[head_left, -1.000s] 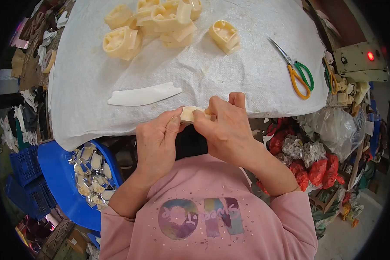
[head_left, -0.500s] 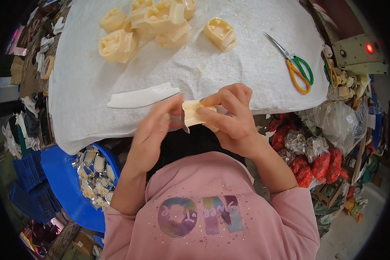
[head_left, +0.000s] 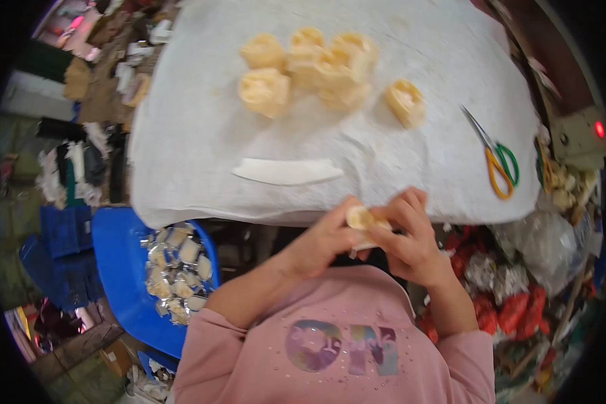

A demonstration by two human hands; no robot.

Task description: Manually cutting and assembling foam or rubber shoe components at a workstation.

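In front of my chest, at the table's near edge, a small hollow cream plastic piece [head_left: 361,219] is held between both hands. My right hand [head_left: 414,237] grips it from the right, thumb and fingers closed around it. From the left, my left hand [head_left: 322,241] closes its fingers against the piece's side. A pale edge shows under the piece, but blur and fingers hide what it belongs to. Just beyond my hands lies a curved white strip [head_left: 286,172], flat on the table.
A white cloth covers the table [head_left: 195,145]. Cream moulded pieces [head_left: 333,74] cluster at the back, with a single one [head_left: 405,104] to their right. Scissors [head_left: 497,161] lie at right. A blue tub [head_left: 124,283] of silver-and-cream parts stands at lower left; red bags [head_left: 518,313] sit lower right.
My left hand, blurred and loose beside the piece before, now closes on its left side. The piece has turned, its hollow end facing up. The whole view has shifted, moving the table's contents rightward and down.
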